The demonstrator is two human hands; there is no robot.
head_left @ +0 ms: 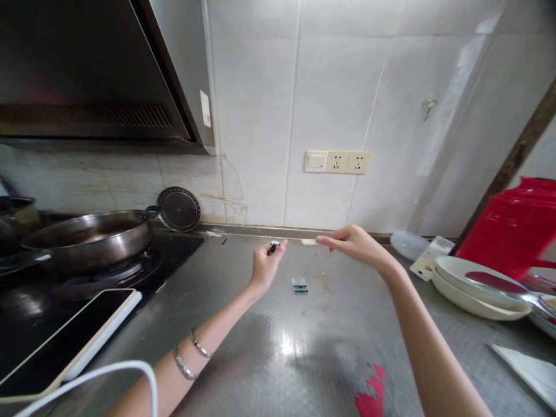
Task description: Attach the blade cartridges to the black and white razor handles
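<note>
My left hand (263, 270) is closed on a small black-and-white object (273, 248), mostly covered by the fingers. Pinched between the thumb and fingers of my right hand (353, 243) is a small flat white piece (308, 241), its free end pointing left. A short gap separates the two held things, both above the back of the metal counter (243, 359). Below them lies a clear plastic piece with dark green strips (299, 286), too small to name surely. A similar small green bit (224, 241) sits near the wall at the left.
A steel pan (91, 237) stands on the black stove at left, beside a phone (65, 341) and a white cable (130, 366). A round dark lid (179, 208) leans on the wall. At right are stacked bowls (478, 289), a white card (432, 258) and a red container (512, 226).
</note>
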